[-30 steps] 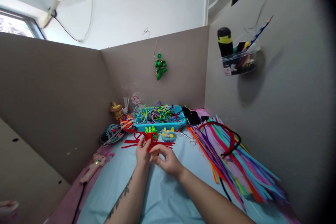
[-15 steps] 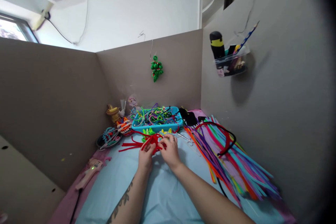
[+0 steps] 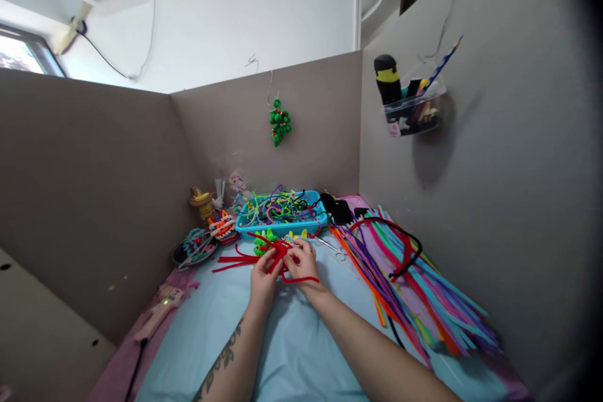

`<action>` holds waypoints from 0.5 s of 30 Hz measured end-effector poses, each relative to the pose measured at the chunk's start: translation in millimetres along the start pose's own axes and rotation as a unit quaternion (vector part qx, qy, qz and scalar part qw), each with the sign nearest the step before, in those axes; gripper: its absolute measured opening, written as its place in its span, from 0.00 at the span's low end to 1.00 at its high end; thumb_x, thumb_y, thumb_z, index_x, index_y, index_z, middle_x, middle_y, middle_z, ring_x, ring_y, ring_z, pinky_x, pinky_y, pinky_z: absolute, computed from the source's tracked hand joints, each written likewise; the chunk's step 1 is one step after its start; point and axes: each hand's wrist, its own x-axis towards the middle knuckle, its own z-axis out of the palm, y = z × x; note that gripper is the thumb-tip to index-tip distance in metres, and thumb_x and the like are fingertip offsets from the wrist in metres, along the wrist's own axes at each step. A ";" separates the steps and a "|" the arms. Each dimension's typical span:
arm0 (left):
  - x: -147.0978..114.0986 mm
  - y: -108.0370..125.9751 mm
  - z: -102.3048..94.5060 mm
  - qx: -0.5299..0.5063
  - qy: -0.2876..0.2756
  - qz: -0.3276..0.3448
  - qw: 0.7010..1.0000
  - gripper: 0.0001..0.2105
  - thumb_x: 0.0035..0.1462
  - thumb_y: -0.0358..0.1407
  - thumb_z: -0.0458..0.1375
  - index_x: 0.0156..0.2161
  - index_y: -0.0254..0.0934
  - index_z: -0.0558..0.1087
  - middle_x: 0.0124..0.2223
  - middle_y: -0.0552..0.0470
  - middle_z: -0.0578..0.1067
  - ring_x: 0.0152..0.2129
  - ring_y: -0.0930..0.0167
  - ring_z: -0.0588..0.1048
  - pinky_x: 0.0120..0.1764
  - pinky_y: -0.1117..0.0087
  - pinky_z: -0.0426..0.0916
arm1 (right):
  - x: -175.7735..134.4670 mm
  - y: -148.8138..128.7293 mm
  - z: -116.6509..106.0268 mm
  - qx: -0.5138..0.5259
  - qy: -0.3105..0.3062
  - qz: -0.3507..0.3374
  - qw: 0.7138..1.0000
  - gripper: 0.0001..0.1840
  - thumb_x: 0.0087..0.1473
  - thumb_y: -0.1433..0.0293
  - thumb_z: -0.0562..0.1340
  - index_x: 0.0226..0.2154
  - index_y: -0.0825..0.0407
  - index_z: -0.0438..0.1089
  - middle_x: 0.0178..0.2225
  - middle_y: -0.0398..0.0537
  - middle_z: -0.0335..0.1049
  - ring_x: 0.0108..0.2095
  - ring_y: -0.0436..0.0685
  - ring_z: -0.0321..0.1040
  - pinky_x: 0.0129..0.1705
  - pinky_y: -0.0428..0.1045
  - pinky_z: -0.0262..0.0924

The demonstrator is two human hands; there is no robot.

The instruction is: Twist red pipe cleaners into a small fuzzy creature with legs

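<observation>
Red pipe cleaners (image 3: 281,251), bent and bunched together, are held between my two hands over the light blue cloth (image 3: 221,326). My left hand (image 3: 264,275) pinches the bunch from the left, and my right hand (image 3: 303,264) grips it from the right. One red end sticks out across my right wrist, and another points up to the left. More straight red pipe cleaners (image 3: 234,259) lie on the cloth left of my hands. Just behind the bunch sit a green pipe-cleaner piece (image 3: 264,240) and a yellow one (image 3: 298,235), partly hidden.
A blue tray (image 3: 282,228) of pipe-cleaner scraps stands behind my hands. Scissors (image 3: 333,247) lie to the right, beside a heap of coloured pipe cleaners (image 3: 414,282). A glue gun (image 3: 157,314) with a lit green light and a dark bowl (image 3: 194,256) are at left. Grey panels surround the table.
A red pipe-cleaner end now lies across my right wrist, and another now points up to the left. Both hands have shifted slightly while keeping hold of the bunch.
</observation>
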 end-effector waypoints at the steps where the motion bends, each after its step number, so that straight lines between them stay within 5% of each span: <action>1: -0.5 0.5 0.1 0.002 -0.003 -0.001 1.000 0.24 0.34 0.35 0.68 0.41 0.33 0.74 0.34 0.45 0.78 0.28 0.69 0.75 0.32 0.71 0.68 | 0.3 1.3 0.8 0.003 0.002 0.000 1.000 0.06 0.46 0.68 0.61 0.21 0.50 0.71 0.43 0.53 0.62 0.48 0.61 0.56 0.50 0.56 0.53; 10: 1.2 -6.7 -2.0 -0.020 -0.048 -0.003 0.999 0.27 0.34 0.37 0.68 0.44 0.32 0.72 0.22 0.55 0.72 0.14 0.80 0.64 0.19 0.78 0.58 | -6.1 -4.8 1.6 0.070 -0.001 0.017 0.997 0.11 0.49 0.69 0.58 0.19 0.52 0.69 0.53 0.51 0.54 0.51 0.59 0.56 0.51 0.53 0.54; 15: 1.8 -3.5 0.1 -0.017 -0.001 0.001 1.000 0.26 0.35 0.38 0.68 0.43 0.31 0.72 0.21 0.55 0.72 0.13 0.80 0.64 0.18 0.79 0.57 | -4.4 -7.1 0.1 0.064 0.009 0.018 0.998 0.07 0.48 0.72 0.57 0.25 0.51 0.71 0.50 0.53 0.56 0.53 0.60 0.53 0.54 0.54 0.52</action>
